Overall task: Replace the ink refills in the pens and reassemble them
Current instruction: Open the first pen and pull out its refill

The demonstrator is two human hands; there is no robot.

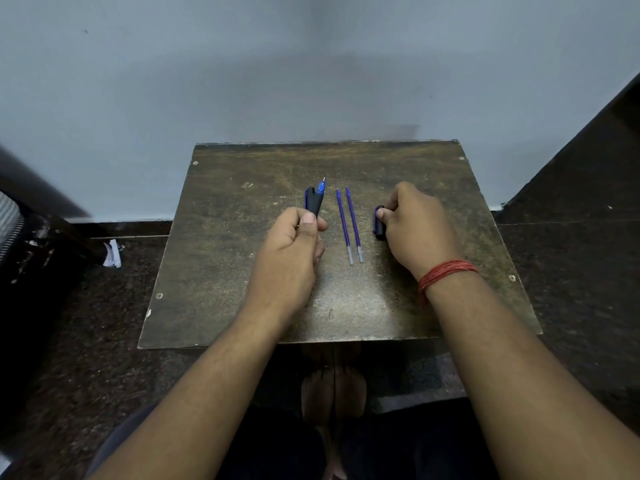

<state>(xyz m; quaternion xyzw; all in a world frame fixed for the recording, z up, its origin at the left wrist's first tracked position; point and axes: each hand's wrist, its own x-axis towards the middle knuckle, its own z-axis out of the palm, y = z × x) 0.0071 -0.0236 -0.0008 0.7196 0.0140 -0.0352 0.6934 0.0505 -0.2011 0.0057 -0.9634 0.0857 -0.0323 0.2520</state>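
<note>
My left hand (294, 247) grips an uncapped blue-and-black pen (318, 199), its metal tip pointing away from me. A second capped pen (308, 197) lies just left of it, partly hidden behind it. Two loose blue ink refills (349, 225) lie side by side on the small worn wooden table (242, 271) between my hands. My right hand (415, 223) rests at the right of the refills with its fingers closed on a dark pen cap (379, 223) that touches the table.
The table stands against a pale blue wall. Dark speckled floor surrounds it, with a scrap of white paper (112, 254) on the floor at the left. A red thread band (446, 271) circles my right wrist. My bare feet show under the table's front edge.
</note>
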